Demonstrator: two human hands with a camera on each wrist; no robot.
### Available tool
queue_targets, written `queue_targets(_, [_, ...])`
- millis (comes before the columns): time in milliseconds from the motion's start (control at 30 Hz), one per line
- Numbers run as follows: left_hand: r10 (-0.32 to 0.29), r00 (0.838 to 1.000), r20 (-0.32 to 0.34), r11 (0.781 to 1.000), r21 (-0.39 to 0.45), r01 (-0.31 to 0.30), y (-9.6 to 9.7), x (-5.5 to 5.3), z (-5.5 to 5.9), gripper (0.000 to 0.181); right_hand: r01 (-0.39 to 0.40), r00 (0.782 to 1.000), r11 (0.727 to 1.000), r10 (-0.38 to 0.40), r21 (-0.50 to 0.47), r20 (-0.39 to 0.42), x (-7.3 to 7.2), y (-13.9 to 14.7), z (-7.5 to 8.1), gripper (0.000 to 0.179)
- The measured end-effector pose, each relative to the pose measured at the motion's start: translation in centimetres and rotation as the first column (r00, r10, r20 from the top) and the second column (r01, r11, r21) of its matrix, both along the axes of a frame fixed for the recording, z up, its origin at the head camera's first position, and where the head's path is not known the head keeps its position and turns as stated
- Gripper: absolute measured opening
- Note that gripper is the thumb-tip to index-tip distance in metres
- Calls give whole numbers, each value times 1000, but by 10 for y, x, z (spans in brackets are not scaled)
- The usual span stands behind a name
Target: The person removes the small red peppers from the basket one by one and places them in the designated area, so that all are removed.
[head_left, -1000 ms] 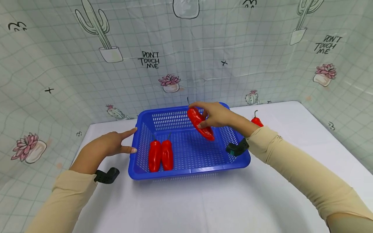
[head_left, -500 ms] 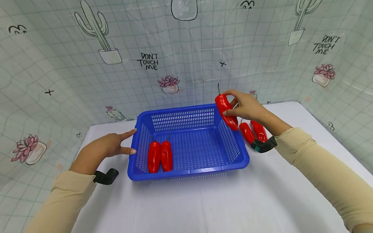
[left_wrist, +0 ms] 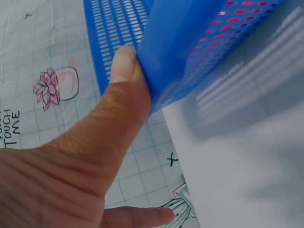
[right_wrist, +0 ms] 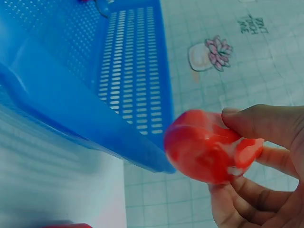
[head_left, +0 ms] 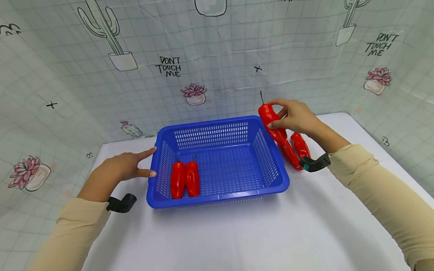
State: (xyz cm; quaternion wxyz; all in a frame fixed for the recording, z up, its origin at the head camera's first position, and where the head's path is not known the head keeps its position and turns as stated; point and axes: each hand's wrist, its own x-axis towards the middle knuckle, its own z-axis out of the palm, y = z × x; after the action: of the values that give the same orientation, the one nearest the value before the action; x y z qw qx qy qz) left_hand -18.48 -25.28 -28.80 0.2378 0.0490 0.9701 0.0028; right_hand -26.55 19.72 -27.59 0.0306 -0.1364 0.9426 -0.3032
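My right hand [head_left: 298, 116] grips a red pepper [head_left: 268, 114] between thumb and fingers, stem pointing up, over the right rim of a blue plastic basket [head_left: 217, 198]. In the right wrist view the pepper [right_wrist: 202, 147] appears end-on, with the basket wall [right_wrist: 61, 90] to its left. My left hand [head_left: 123, 167] touches the basket's left rim, thumb and a finger spread apart; the left wrist view has the thumb [left_wrist: 126, 90] on the rim. Inside the basket, at the left, lie two red peppers [head_left: 178, 180] side by side.
Right of the basket, two more red peppers [head_left: 300, 145] lie on the white-covered table [head_left: 217, 237], one partly overlapped by the held pepper. Behind stands a checked sheet [head_left: 234, 49] with cactus drawings.
My right hand has carried the pepper from above the basket's inside rightward to its right rim, uncovering the two peppers on the table. My left hand stays at the left rim.
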Motion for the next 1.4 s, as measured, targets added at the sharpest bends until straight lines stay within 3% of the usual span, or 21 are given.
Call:
queue_targets(367, [14, 1000, 17, 1000, 16, -15, 5, -4, -10, 101, 105, 994, 994, -105, -20, 22, -3, 34, 9, 77])
queue_targets(567, [2, 1000, 15, 1000, 29, -3, 6, 1, -6, 98, 149, 989, 988, -148, -28, 24, -8, 53, 16, 80])
queue_targets(767, [5, 1000, 31, 1000, 18, -5, 7, -3, -2, 97, 247, 969, 968, -245, -48, 42, -11, 86, 18, 82])
queue_targets(1100, [37, 998, 42, 999, 0, -37, 2, -2, 3, 98, 286, 956, 955, -278, -74, 97, -18, 122, 6, 81])
queue_targets(1400, [49, 997, 61, 999, -2, -49, 1, 0, 3, 99, 286, 948, 955, -268, -83, 173, -17, 131, -23, 81])
